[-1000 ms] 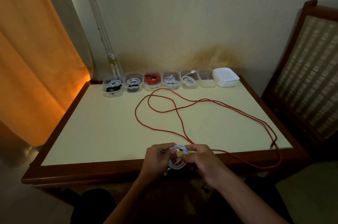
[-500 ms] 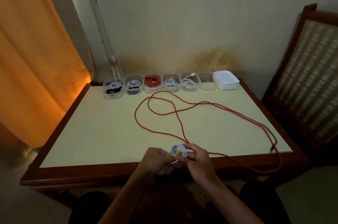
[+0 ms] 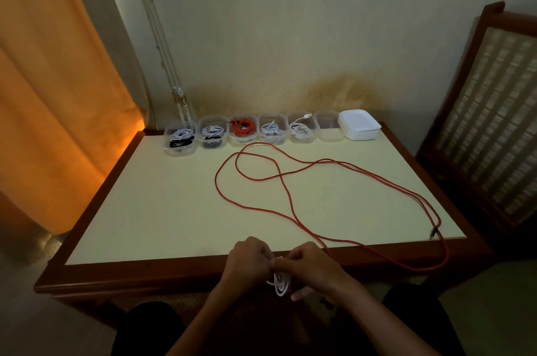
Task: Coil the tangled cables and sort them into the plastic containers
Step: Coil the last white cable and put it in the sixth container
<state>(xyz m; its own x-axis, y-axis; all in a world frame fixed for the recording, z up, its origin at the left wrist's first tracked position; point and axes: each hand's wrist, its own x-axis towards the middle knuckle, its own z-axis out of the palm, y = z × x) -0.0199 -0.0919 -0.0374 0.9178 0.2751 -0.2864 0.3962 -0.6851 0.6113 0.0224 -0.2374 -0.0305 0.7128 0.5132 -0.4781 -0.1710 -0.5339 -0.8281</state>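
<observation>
My left hand [image 3: 250, 261] and my right hand [image 3: 312, 268] meet at the table's near edge, both gripping a small coiled white cable [image 3: 280, 283] that hangs between them. A long red cable [image 3: 286, 190] lies in loose loops across the table top [image 3: 162, 198], and part of it drops over the right front edge. Along the far edge stands a row of clear plastic containers [image 3: 179, 139]. Most hold coiled cables, white, black or red. The one at the right end [image 3: 329, 130] looks empty.
A stack of white lids [image 3: 360, 124] sits to the right of the containers. A wooden chair with a woven back [image 3: 494, 111] stands right of the table. An orange curtain [image 3: 52, 94] hangs at the left. My knees show below the table edge.
Both hands have drawn back slightly toward me and lowered, and the white coil has turned from lying between the fingers to hanging below them.
</observation>
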